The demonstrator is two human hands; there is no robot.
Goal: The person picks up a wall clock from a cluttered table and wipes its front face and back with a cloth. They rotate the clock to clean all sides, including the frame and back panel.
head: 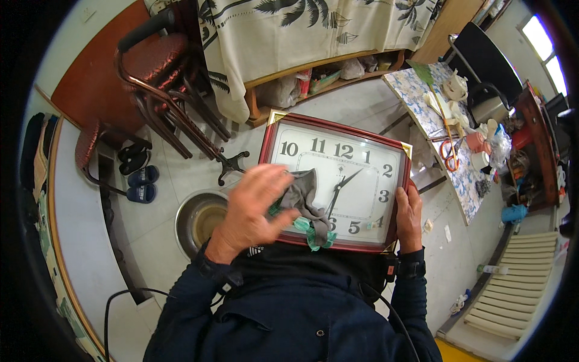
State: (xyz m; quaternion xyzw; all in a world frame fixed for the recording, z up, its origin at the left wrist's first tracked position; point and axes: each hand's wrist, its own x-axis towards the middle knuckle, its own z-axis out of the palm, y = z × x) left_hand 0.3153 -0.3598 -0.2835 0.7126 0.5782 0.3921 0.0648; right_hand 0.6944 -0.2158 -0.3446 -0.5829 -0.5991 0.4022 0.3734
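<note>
A rectangular wall clock (pixel 353 194) with a dark red frame and gold corners lies face up on my lap, tilted a little. My right hand (pixel 409 212) grips its right side edge, thumb on the frame. A crumpled grey cloth (pixel 304 194) with a green ruffled edge rests on the lower left of the glass and hangs over the lower frame. Over the clock's left side is my left hand (pixel 258 206), fingers spread and slightly blurred, beside the cloth; whether its fingertips touch the cloth cannot be told.
A metal basin (pixel 199 221) with cloudy water stands on the floor at the left. Stacked chairs (pixel 156 68) and slippers (pixel 143 184) are beyond it. At the right, a low patterned table (pixel 470 203) carries orange-handled scissors (pixel 448 156), a kettle (pixel 488 111) and cups. A radiator (pixel 515 280) is at lower right.
</note>
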